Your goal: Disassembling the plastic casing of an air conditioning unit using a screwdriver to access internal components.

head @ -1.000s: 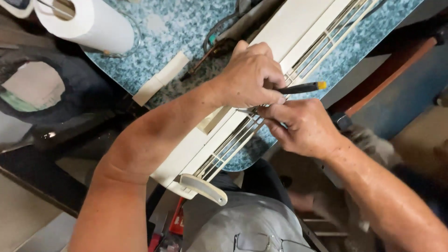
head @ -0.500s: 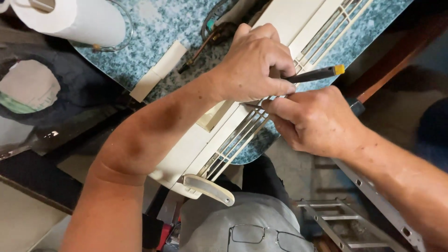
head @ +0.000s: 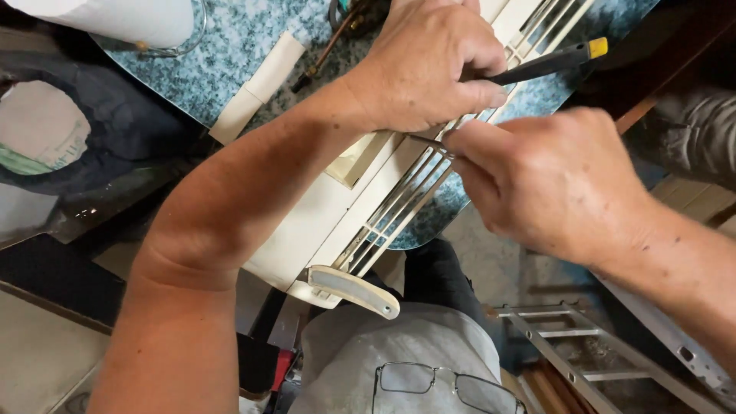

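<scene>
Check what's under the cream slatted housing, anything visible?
The cream slatted housing lies on a blue speckled tabletop, which shows through its slots. Its near end overhangs the edge. The left hand and right hand cover the middle, so anything beneath there is hidden.

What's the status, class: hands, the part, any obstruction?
Left hand gripping black tool. Right hand pinching a slat of the cream louvred panel. Nothing between the hands.

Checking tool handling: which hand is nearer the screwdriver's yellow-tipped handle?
Left. The left hand grips the screwdriver; the right hand sits below it, apart, at the grille.
</scene>
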